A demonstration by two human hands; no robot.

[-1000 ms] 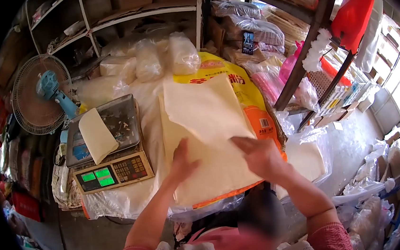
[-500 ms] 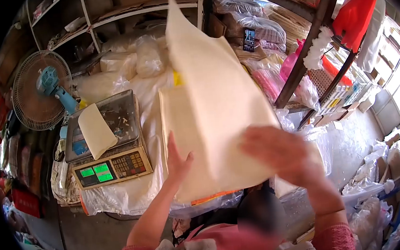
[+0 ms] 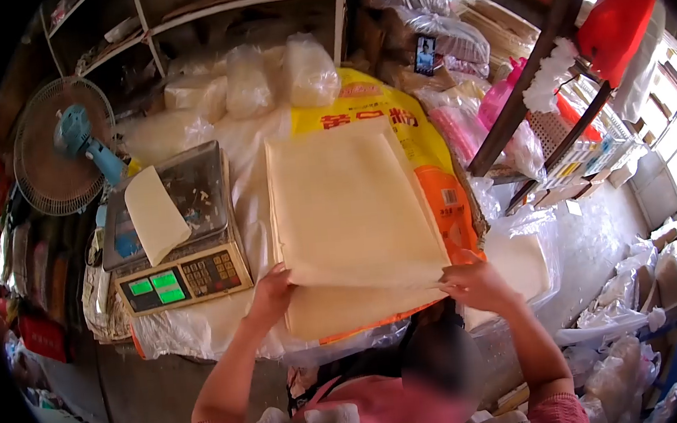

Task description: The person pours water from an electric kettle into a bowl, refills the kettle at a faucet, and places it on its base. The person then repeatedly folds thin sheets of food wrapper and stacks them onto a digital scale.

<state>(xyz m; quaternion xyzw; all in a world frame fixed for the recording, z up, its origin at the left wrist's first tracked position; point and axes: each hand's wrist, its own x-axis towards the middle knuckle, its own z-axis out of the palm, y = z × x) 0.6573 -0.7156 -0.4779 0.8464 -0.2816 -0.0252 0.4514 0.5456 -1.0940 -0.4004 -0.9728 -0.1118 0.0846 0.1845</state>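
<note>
A large cream sheet (image 3: pixel 354 210) lies over a stack of similar sheets (image 3: pixel 347 311), its near edge lifted slightly. My left hand (image 3: pixel 273 290) pinches the sheet's near left corner, and my right hand (image 3: pixel 469 280) pinches its near right corner. Under the stack is a yellow and orange printed sack (image 3: pixel 443 194). To the left of the stack stands a scale (image 3: pixel 219 274) with green lit displays and a folded cream piece (image 3: pixel 155 215) on its metal tray.
A fan (image 3: pixel 67 146) stands at the left. Plastic-wrapped bundles (image 3: pixel 312 70) line the back below shelves (image 3: pixel 244 4). To the right are a dark metal post (image 3: pixel 536 73), a red bag (image 3: pixel 618 22), a phone (image 3: pixel 425 55) and a bagged stack (image 3: pixel 513 269).
The sheet that stood raised and curled half a second ago now lies nearly flat on the stack. Both hands have closed on its near corners; the right hand was open and blurred before.
</note>
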